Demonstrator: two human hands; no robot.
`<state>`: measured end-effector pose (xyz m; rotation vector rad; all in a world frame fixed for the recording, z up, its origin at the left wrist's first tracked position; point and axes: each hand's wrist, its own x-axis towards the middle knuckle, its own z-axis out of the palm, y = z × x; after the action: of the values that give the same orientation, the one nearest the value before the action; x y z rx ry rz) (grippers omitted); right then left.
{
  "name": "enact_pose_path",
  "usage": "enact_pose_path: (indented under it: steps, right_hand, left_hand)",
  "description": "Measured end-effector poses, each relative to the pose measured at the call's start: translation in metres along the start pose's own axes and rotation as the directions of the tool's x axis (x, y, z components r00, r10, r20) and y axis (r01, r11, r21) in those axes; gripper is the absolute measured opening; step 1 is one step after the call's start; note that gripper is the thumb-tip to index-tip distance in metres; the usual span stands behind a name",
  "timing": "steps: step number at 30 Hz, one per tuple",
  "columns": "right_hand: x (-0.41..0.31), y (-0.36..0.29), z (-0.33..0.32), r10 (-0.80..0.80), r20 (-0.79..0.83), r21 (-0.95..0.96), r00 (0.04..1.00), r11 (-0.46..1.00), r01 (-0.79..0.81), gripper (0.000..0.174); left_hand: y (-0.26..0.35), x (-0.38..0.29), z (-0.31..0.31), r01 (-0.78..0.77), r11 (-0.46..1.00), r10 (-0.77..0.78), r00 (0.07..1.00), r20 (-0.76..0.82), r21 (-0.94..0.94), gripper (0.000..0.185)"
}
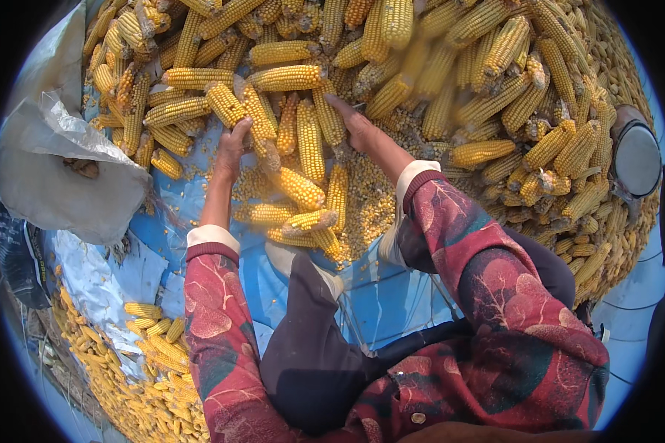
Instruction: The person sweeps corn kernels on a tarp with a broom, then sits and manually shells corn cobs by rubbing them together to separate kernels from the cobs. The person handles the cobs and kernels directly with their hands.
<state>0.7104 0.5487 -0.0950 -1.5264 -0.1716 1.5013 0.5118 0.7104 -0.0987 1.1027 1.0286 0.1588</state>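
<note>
My left hand [234,145] is around the lower end of a yellow corn cob [223,104], its thumb lying on the kernels. Another cob [259,113] leans beside that thumb. On the other side, my right hand [356,126] presses against an upright cob [329,117]; its thumb rests at the cob's upper end and the other fingers are mostly hidden. Between the two hands stand more cobs, including a bright yellow one [310,138] and a darker orange one [287,124]. Several cobs [302,189] lie just below, near my shoes.
A large heap of corn cobs [493,105] rises ahead and to the right. Loose kernels [368,188] cover part of the blue tarp [169,207]. A whitish plastic sheet [72,171] is at left. More cobs [127,382] lie lower left. A round-topped container [636,152] stands at right.
</note>
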Motion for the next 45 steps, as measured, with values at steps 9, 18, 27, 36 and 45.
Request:
enact_pose_path:
  steps: [9,18,27,36,45]
  right_hand:
    - [0.012,-0.001,0.025,0.036,0.093,0.204,0.995,0.977,-0.055,0.082]
    - [-0.070,-0.016,0.112,-0.378,0.275,0.390,0.884,0.884,0.257,0.060]
    - [-0.194,0.020,0.257,0.135,0.894,-0.383,0.427,0.724,0.573,0.067]
    - [-0.095,0.084,0.029,-0.501,-0.362,-0.701,0.786,0.702,0.125,0.048]
    - [-0.077,0.125,0.038,-0.304,-0.313,-0.754,0.900,0.655,-0.041,0.065]
  left_hand:
    - [0.004,0.003,0.036,-0.053,0.955,0.092,0.988,0.124,-0.291,0.030]
    - [0.052,-0.110,0.004,-0.146,0.907,0.178,0.983,0.045,-0.394,0.031]
    - [-0.030,-0.541,-0.197,0.668,0.740,-0.447,0.571,-0.688,0.074,0.047]
    - [-0.134,-0.345,-0.130,0.241,0.965,-0.175,0.884,-0.434,0.102,0.051]
    - [-0.140,-0.107,0.011,-0.126,0.991,0.128,0.875,-0.467,0.036,0.046]
